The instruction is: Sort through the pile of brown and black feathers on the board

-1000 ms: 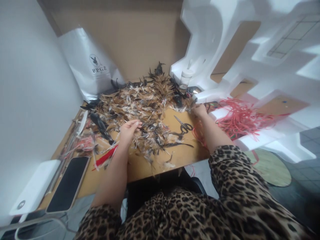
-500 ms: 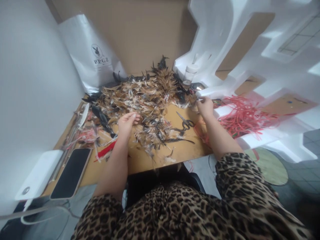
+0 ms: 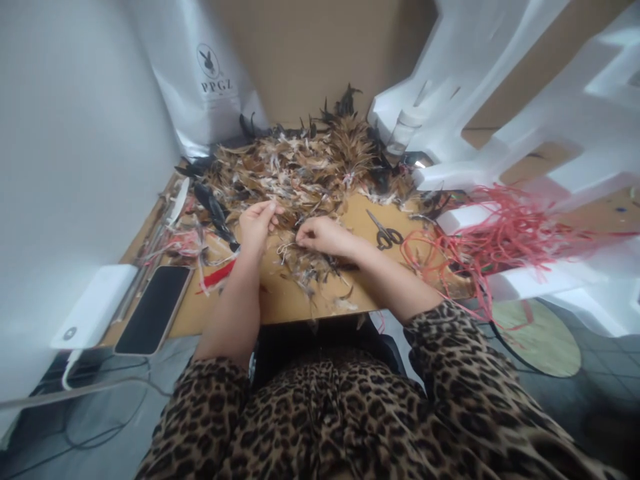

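Brown, cream and black feathers (image 3: 295,163) lie in a wide, loose heap across the far part of the wooden table (image 3: 287,307), thinning to scattered wisps toward the near edge. Both of the person's hands are low over that near fringe, a little apart from each other. The left hand (image 3: 257,223) has its thumb and fingertips pressed together above the feathers. The right hand (image 3: 323,237) reaches across with fingers curled and the thumb drawn in to meet them, just beside a looped pale string (image 3: 286,248). From where I stand it's too blurry to tell whether anything thin is pinched in either one.

Right of the hands, dark-handled scissors (image 3: 387,237) lie on bare wood, blades pointing away from the person. Past them, pinkish-red ribbons (image 3: 520,233) tangle over white foam packing (image 3: 525,283). A clear jar (image 3: 404,133) leans at the table's back right.

To the left I see a clump of black feathers (image 3: 215,213), a red strip (image 3: 219,275) by the left forearm, then a dark-screened phone (image 3: 154,310) beside a white box (image 3: 97,307) with a cable. Behind the heap stands a silvery bag (image 3: 205,100) printed "PPGZ".
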Available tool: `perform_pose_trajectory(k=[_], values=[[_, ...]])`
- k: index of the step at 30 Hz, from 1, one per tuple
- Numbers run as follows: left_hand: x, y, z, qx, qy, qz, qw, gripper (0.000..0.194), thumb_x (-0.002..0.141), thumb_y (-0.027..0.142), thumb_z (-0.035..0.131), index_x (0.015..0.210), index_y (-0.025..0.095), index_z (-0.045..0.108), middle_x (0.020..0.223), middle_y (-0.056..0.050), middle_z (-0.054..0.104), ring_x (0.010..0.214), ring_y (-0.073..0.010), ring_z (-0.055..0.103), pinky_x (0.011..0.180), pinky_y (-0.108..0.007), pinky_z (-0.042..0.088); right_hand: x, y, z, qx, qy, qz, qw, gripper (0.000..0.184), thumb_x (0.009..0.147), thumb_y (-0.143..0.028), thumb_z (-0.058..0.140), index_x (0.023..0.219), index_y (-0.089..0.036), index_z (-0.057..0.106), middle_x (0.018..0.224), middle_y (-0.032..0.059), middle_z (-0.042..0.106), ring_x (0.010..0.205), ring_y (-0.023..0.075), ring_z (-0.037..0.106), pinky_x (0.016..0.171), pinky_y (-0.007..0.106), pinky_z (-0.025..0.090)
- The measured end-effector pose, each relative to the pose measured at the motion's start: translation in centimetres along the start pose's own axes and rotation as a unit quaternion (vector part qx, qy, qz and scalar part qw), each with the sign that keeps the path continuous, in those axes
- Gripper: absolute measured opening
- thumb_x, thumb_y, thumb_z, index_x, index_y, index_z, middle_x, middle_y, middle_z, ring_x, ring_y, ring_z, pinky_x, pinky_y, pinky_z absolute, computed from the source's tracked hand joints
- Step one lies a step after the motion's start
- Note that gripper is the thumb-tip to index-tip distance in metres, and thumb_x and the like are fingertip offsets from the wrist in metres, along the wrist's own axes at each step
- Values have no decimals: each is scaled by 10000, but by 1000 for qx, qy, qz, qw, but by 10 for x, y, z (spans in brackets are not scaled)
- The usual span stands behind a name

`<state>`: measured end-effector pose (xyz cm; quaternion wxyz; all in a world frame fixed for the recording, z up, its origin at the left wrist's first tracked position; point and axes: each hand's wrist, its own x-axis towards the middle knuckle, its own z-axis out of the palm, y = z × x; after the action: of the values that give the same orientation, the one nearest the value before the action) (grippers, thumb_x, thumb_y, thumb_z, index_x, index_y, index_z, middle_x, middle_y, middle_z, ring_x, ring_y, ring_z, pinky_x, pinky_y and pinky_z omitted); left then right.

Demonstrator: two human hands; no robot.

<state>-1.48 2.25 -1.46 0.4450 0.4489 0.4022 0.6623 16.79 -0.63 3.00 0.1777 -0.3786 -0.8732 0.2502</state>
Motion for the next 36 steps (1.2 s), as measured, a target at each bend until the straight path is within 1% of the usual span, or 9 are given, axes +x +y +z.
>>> perform_pose_trajectory(k=[4,7,10,15,18,21,25,30,36], values=[[1,-1,-1,10,-5,0,1000,234,682,339,682,800,137,689,672,-40,668,430,-36,453,367,-150,299,20,0,13,-106,-53,44,992,189,724,-244,567,866,-199,683,864,36,685,779,141,584,664,222,365],[1,-2,-2,15,-8,-1,1000,247,677,354,684,802,140,692,675,-40,668,433,-34,452,365,-147,291,27,-1,16,-158,-83,82,980,180,711,-228,547,823,-208,687,843,46,689,751,157,587,614,234,341],[1,-1,-1,14,-6,-5,1000,259,667,355,692,805,136,691,674,-41,668,433,-34,454,365,-147,290,25,-3,11,-128,-63,65,988,159,713,-193,522,750,-168,675,796,51,680,707,131,567,620,223,342],[0,1,0,13,-3,-13,1000,251,666,346,689,798,132,683,674,-40,669,423,-35,447,363,-156,278,8,-14,-9,51,18,6,999,146,714,-195,532,759,-121,649,710,16,631,621,81,509,604,186,358],[-1,1,0,21,-4,-21,1000,243,668,343,684,793,135,677,680,-40,671,425,-36,446,372,-161,282,-3,-17,-17,95,3,-16,995,141,710,-207,547,754,-120,648,706,8,620,624,81,507,603,186,364],[-1,0,0,28,-8,-22,999,244,670,349,681,790,136,676,686,-41,671,421,-34,438,371,-163,280,-10,-10,-18,79,-17,-18,997,144,718,-194,538,748,-118,656,710,8,626,628,81,509,621,191,366],[-1,-1,0,26,-11,-22,999,243,671,354,683,778,136,678,675,-39,668,417,-34,432,363,-164,270,-11,4,-14,27,-30,22,999,153,715,-192,552,769,-122,677,741,21,652,655,89,529,640,195,365],[0,-1,0,26,-21,-23,999,251,669,357,686,790,137,681,679,-38,668,414,-33,427,357,-161,271,-3,5,-9,5,-6,35,999,189,713,-210,566,832,-135,692,774,21,674,665,93,542,638,195,360],[0,0,0,31,-12,-23,999,253,674,365,679,789,139,682,682,-40,668,422,-34,427,359,-153,272,1,-8,-6,-77,-93,73,990,140,663,-251,624,751,-179,704,696,16,670,586,100,525,567,214,324]])
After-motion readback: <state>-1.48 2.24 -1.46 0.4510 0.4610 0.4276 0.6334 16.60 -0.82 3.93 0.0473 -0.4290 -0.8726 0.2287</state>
